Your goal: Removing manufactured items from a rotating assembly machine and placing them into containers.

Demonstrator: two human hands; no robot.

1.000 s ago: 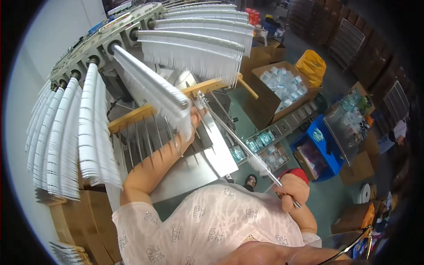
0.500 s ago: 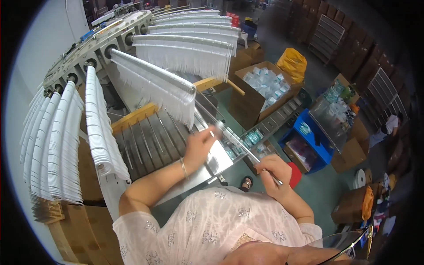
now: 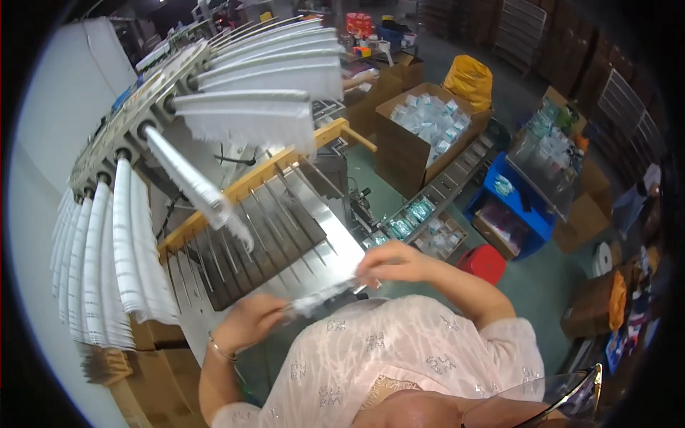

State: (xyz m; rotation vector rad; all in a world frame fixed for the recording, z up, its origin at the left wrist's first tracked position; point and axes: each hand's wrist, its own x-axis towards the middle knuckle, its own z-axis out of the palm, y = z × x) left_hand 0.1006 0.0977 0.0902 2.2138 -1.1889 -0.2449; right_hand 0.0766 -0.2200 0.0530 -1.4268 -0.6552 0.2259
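Handling a blurred white bundle (image 3: 319,298) seems the step: left hand (image 3: 250,321) at its eight o'clock, right hand (image 3: 401,262) at two, both grips pinching it; next likely calls for steady ends.

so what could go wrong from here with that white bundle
The white bundle, blurred between the left hand and right hand, is near the metal table's edge, so it might catch there. If the bracelet brushes the bundle, it could snag loose material. The row of white pieces reaching over the wooden bar might rub or tangle on it.
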